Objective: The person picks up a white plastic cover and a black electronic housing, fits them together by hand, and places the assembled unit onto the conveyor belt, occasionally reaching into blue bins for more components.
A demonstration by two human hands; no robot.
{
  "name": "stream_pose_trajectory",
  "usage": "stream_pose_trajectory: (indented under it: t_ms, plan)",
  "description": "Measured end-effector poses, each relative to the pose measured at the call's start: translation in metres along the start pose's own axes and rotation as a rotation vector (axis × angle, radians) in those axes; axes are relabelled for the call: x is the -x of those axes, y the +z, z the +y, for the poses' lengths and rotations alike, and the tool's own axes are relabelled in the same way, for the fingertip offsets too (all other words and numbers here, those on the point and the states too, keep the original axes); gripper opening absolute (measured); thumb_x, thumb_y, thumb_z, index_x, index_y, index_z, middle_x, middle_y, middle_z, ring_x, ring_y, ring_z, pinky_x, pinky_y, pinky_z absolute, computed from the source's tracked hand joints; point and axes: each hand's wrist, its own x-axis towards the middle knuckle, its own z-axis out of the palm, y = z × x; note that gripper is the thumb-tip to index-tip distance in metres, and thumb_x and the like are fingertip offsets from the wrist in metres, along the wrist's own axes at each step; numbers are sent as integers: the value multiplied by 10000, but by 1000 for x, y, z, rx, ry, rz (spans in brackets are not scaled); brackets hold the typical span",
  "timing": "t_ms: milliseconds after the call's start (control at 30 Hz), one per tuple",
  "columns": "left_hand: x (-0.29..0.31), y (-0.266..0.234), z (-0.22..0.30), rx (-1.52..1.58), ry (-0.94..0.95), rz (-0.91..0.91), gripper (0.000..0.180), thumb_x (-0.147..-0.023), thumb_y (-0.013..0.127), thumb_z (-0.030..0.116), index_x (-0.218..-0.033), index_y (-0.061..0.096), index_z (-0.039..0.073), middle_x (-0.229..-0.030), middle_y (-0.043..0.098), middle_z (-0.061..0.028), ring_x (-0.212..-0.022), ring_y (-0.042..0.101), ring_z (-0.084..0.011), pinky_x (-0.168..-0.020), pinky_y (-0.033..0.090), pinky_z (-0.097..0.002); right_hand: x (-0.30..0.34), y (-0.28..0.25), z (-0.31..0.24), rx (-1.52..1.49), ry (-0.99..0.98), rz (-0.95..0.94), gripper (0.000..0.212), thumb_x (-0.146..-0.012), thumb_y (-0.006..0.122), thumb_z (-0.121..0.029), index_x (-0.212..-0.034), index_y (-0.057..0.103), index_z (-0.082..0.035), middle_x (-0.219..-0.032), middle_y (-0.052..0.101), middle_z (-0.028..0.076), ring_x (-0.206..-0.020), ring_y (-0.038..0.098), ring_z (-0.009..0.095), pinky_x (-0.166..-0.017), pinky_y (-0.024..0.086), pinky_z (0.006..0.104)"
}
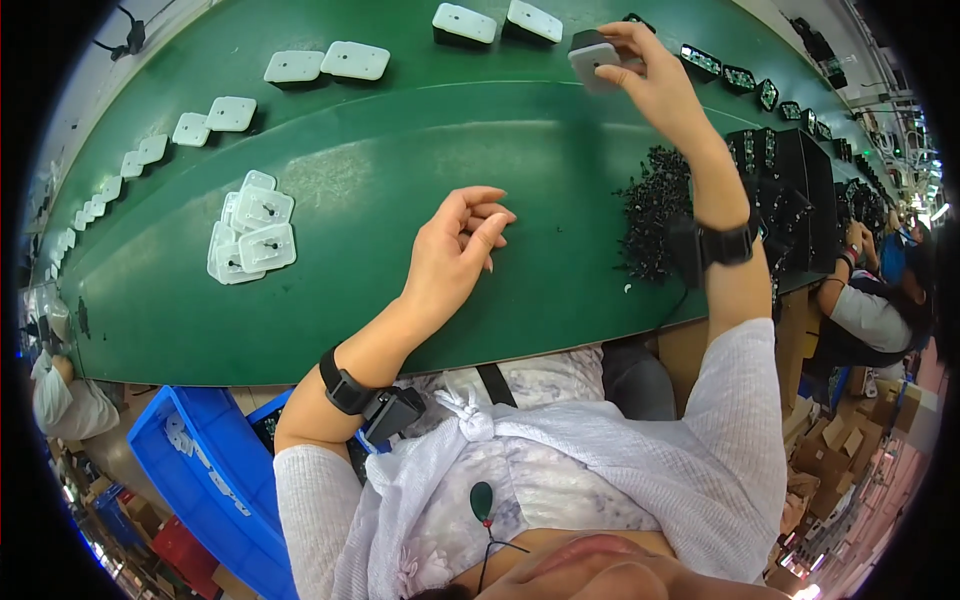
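Observation:
My right hand (648, 75) is stretched to the far side of the green table, its fingers closed round a small box-shaped housing (592, 62) with a pale lid and a dark body. Over the middle of the table, my left hand (460, 240) is loosely curled, fingers apart, holding nothing. Two similar white-lidded black housings (465, 24) stand just left of the held one. A pile of clear-white plastic covers (262, 245) lies left of my left hand. Below my right wrist spreads a heap of small black parts (650, 225).
The green table (400, 150) curves round in front of me. More white-lidded housings (355, 61) form a row to the left; open black housings with circuit boards (700, 62) line the right. A black box (800, 190), a blue bin (215, 450) and a co-worker (870, 310) are nearby.

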Motion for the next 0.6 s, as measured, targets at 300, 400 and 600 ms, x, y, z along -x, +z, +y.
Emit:
stream_pose_trajectory:
  t_ms: [300, 400, 600]
  plan:
    - [2, -2, 1, -24, 3, 9, 287, -970, 533, 115, -1217, 500, -28, -1053, 623, -114, -803, 589, -109, -574, 493, -205, -78, -18, 55, 223, 110, -399, 319, -850, 641, -78, -1168, 624, -79, -1045, 662, 61, -960, 609, 182, -862, 496, 325]
    - [2, -2, 1, -21, -10, -2, 284, -970, 531, 114, -1216, 501, -26, -1067, 619, -113, -807, 592, -110, -575, 495, -206, -93, -22, 80, 180, 147, -452, 302, -862, 638, -85, -1164, 622, -61, -1078, 662, 55, -991, 601, 173, -906, 471, 311]
    - [2, -1, 3, -25, -19, 0, 276, -968, 534, 109, -1210, 508, -22, -1071, 625, -114, -814, 595, -111, -580, 499, -210, -106, -26, 103, 123, 214, -500, 302, -886, 634, -108, -1183, 618, -58, -1100, 659, 50, -1014, 592, 159, -933, 451, 309]
